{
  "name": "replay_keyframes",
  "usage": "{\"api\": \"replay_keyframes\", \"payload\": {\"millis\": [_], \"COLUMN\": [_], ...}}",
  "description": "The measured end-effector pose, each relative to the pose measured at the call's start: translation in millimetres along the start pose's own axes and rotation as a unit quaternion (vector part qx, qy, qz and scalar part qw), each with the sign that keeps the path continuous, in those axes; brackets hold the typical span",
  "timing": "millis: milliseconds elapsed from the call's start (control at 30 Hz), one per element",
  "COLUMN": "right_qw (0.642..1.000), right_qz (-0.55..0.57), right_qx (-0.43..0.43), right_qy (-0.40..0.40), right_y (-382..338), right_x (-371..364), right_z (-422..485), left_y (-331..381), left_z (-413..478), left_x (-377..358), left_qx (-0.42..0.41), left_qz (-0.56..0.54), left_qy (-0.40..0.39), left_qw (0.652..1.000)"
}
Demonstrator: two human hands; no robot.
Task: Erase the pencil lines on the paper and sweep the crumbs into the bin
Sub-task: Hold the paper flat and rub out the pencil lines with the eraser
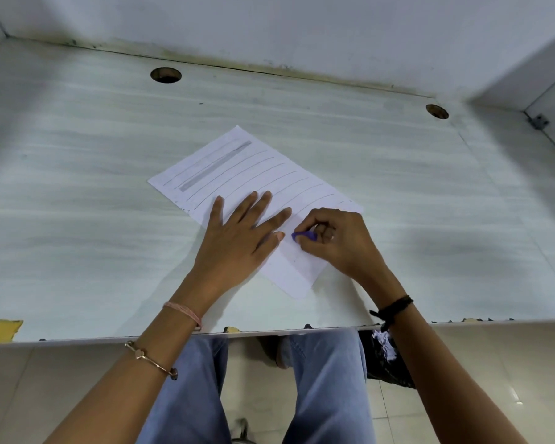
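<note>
- Two hands work the sheet: the right hand [337,238] pinches a small purple eraser [303,236] against the paper [253,174], and just beside it the left hand [237,233] lies flat and spread, pinning the page.
- Beyond the fingertips, most pencil lines [263,169] and a grey shaded bar [215,166] remain.
- If that flat palm slips, hard rubbing could crease or tear the sheet.
- No bin is visible.
</note>
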State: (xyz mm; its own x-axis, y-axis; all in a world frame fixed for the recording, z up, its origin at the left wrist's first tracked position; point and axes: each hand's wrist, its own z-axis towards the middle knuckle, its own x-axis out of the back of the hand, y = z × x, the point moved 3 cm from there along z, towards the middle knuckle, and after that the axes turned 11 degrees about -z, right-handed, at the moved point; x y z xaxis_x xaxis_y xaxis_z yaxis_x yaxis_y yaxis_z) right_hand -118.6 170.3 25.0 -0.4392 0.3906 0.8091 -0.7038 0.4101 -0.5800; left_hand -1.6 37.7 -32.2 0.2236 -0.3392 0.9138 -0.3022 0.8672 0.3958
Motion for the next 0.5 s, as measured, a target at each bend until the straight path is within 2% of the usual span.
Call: {"api": "replay_keyframes", "payload": {"millis": [133, 267, 400, 500], "right_qw": [0.998, 1.0, 0.998, 1.0], "right_qz": [0.015, 0.017, -0.018, -0.001], "right_qx": [-0.03, -0.014, -0.029, -0.007], "right_qy": [0.06, -0.002, 0.06, -0.007], "right_y": [4.0, 0.8, 1.2, -4.5], "right_x": [3.2, 2.0, 6.4, 0.1], "right_z": [4.6, 1.0, 8.7, 3.5], "left_y": [1.3, -0.2, 0.1, 0.1], "left_z": [-0.2, 0.1, 0.5, -0.1], "left_x": [1.0, 0.1, 0.6, -0.2], "left_qx": [-0.002, 0.001, -0.002, 0.001], "left_qz": [-0.003, -0.004, 0.002, -0.009], "left_qy": [0.004, -0.001, 0.0, 0.0], "left_qw": [1.0, 1.0, 1.0, 1.0]}}
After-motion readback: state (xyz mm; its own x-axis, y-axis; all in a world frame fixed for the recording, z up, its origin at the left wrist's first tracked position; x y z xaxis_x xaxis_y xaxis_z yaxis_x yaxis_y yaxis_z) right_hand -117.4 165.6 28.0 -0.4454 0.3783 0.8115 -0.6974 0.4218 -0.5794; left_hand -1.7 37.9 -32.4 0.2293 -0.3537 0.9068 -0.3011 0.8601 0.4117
